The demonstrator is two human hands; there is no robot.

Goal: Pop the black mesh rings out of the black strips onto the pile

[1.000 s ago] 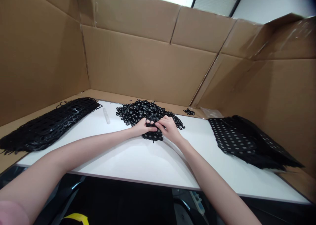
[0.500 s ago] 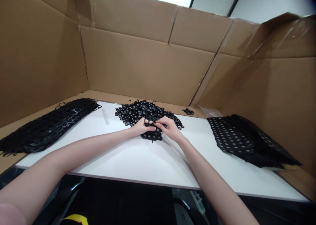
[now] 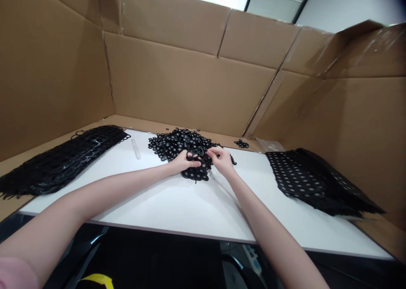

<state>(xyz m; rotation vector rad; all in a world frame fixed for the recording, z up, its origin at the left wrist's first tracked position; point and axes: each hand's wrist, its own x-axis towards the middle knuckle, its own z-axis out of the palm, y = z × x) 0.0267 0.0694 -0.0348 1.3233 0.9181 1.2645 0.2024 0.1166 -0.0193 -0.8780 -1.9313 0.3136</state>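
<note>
My left hand [image 3: 181, 162] is closed around a piece of black sheet with pale round dots [image 3: 193, 173], thumb lying across its front. The sheet hangs just above the white tabletop, its lower edge toward me. At its upper right corner my right hand [image 3: 222, 159] pinches thumb and forefinger together; a small dark bit shows at the fingertips, too small to make out. Directly behind both hands lies a heap of small black rings [image 3: 177, 142], partly covered by the hands and the held sheet.
Black sheeting with large holes [image 3: 66, 162] is stacked on the left, beside a clear plastic strip [image 3: 135, 148]. More dotted black sheets [image 3: 304, 175] lie on the right. A few rings [image 3: 241, 143] sit at the back. Cardboard walls [image 3: 190, 77] surround the white tabletop [image 3: 152, 204].
My right hand has shifted slightly right and up, away from the middle of the held sheet to its upper right corner. My left hand keeps its hold in nearly the same place.
</note>
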